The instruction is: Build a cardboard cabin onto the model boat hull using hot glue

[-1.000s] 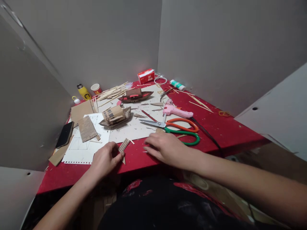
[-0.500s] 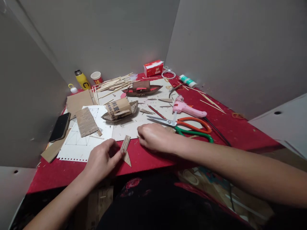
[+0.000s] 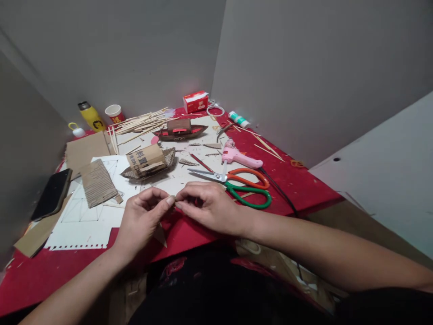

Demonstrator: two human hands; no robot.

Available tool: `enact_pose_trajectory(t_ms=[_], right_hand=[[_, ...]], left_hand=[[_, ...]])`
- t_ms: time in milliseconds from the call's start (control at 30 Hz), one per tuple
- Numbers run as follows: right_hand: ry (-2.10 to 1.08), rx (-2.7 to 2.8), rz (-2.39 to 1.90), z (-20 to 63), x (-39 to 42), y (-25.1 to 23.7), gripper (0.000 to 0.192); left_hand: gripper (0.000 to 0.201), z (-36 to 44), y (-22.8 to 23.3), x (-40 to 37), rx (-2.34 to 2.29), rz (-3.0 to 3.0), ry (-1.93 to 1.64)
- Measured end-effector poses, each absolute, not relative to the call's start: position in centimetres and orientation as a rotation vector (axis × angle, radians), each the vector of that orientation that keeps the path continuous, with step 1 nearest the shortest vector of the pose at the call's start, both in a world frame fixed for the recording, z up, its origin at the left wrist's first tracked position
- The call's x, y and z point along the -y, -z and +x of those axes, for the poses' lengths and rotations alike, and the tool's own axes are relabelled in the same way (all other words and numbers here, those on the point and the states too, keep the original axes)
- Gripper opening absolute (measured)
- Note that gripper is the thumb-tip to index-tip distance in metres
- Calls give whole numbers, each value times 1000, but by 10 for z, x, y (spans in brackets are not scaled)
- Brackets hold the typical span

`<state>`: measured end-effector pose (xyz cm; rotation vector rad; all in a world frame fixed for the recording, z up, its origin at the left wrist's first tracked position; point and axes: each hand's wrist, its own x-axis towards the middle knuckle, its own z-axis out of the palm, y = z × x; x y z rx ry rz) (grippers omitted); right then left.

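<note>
Left hand (image 3: 144, 221) and right hand (image 3: 209, 207) meet at fingertips, seemingly for fine control, grip unclear; cardboard boat (image 3: 149, 161) at their eleven o'clock

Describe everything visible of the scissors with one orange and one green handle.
The scissors have silver, metal-looking pointed blades, a round pivot and two large handle loops, orange above green. They lie flat, with the loops spread, the blades slightly parted and their tips pointing left over the white board; the green loop lies partly over the red tabletop. No hand holds them; the right hand is just nearer the wearer. Whether the pink glue gun touches them is unclear.
</note>
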<state>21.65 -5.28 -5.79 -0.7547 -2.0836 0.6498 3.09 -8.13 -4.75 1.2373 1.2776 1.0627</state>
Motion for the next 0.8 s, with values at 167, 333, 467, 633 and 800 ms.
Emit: enact_pose_trajectory(t_ms=[167,333,467,633,800], right_hand=[[-177,2212,-1156,283,27,56,21],[154,2267,-1915,340,-19,61,40],[9,2422,-1913,352,-46,67,31],[-48,2439,-1920,349,-55,70,15],[61,2254,-1924,348,-38,44,17]], left_hand=[[28,27,44,85,-1282,1065,-1068],[27,15,51,87,-1297,1022,-1056],[22,7,56,86,-1345,1064,-1079],[19,-4,53,83,-1594,1401,-1101],[13,-11,56,80,-1733,1579,-1198]])
